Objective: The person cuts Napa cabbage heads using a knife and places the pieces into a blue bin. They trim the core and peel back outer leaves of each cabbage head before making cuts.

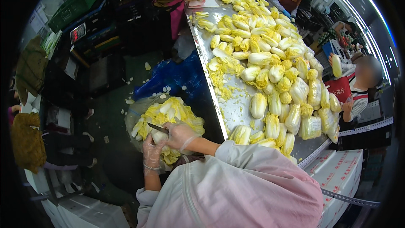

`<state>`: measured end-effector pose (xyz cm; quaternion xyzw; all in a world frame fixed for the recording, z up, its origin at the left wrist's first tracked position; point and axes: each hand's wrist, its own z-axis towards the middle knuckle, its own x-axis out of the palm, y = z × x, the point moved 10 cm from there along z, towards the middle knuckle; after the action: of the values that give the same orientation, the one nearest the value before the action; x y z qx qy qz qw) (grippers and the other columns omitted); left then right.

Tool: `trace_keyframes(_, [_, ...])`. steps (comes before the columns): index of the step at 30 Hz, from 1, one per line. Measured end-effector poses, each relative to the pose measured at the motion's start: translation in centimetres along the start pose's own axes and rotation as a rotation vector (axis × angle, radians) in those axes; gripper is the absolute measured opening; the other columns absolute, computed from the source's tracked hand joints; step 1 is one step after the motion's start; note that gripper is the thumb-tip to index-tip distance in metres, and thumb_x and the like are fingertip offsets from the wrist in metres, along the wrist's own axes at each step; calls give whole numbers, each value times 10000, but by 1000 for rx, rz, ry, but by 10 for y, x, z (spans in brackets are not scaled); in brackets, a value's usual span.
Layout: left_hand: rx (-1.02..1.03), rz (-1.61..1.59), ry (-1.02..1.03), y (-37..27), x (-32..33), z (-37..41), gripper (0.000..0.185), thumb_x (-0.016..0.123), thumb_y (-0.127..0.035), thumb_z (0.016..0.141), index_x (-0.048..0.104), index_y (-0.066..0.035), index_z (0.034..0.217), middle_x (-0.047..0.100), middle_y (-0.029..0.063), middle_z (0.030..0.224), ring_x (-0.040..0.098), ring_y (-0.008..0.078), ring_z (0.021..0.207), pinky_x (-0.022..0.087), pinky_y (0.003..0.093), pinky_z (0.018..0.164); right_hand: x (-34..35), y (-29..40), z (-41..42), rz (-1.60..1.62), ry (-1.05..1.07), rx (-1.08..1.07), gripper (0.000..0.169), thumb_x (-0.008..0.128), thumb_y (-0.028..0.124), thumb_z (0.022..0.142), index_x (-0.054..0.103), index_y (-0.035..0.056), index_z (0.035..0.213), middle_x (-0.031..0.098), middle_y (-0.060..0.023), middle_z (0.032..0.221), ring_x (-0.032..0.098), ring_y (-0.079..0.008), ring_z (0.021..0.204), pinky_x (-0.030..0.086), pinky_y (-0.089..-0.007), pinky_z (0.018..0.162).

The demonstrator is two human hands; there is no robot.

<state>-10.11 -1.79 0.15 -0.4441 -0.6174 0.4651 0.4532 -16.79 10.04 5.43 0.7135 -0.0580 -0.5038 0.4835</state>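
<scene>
My right hand (181, 135), in a clear plastic glove, grips a knife (158, 128) whose dark blade points to the left. Just below it my left hand (152, 152), gloved too, holds a napa cabbage (159, 136) with its white base up by the blade. Both hands are over a large bag (131, 117) heaped with loose yellow and white cabbage leaves (172, 109). To the right, many napa cabbages (259, 105) lie on a metal table (237, 110), with trimmed leaves (221, 69) near its edge. Whether the blade touches the cabbage is unclear.
Bagged cabbages (299, 91) are piled at the table's far side. A blue plastic sheet (177, 76) hangs beside the table edge. Co-workers stand around the table and at the left. White boxes (338, 167) stand at lower right; leaf scraps dot the floor (126, 66).
</scene>
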Motion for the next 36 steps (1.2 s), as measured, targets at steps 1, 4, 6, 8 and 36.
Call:
trace_keyframes(1, [-2, 4, 6, -1, 2, 1, 489, 785, -192, 844, 611, 23, 1248, 655, 73, 1172, 603, 143, 1021, 485, 304, 920, -2, -1, 0, 20, 0, 5, 514, 765, 330, 783, 626, -13, 1140, 689, -250, 841, 672, -426, 783, 533, -479, 704])
trace_keyframes(4, [14, -1, 15, -9, 8, 3, 476, 773, -170, 844, 611, 30, 1244, 656, 71, 1165, 603, 142, 1016, 485, 305, 918, -2, -5, 3, 22, 18, -23, 494, 767, 305, 774, 624, -6, 1130, 690, -252, 865, 670, -431, 790, 534, -478, 715])
trace_keyframes(6, [5, -10, 16, -7, 5, 5, 478, 764, -155, 846, 601, 36, 1253, 651, 74, 1177, 605, 145, 1029, 487, 306, 922, -1, -8, 4, 29, 9, -48, 467, 751, 283, 776, 622, -4, 1123, 688, -256, 867, 668, -436, 786, 533, -482, 714])
trace_keyframes(8, [-20, -36, -21, -1, -2, 2, 467, 751, -138, 852, 594, 38, 1256, 647, 75, 1183, 608, 147, 1036, 489, 305, 922, 1, -8, 6, 35, 4, -43, 445, 728, 258, 781, 621, -2, 1125, 687, -260, 874, 666, -441, 791, 534, -486, 719])
trace_keyframes(36, [95, -602, -141, -20, -21, -3, 689, 775, -231, 787, 499, 1, 1374, 551, 185, 1378, 532, 320, 1303, 438, 442, 1103, 19, 12, 11, 513, 323, 78, 399, 771, 150, 863, 664, 41, 1231, 707, -76, 1104, 644, -155, 994, 506, -306, 902])
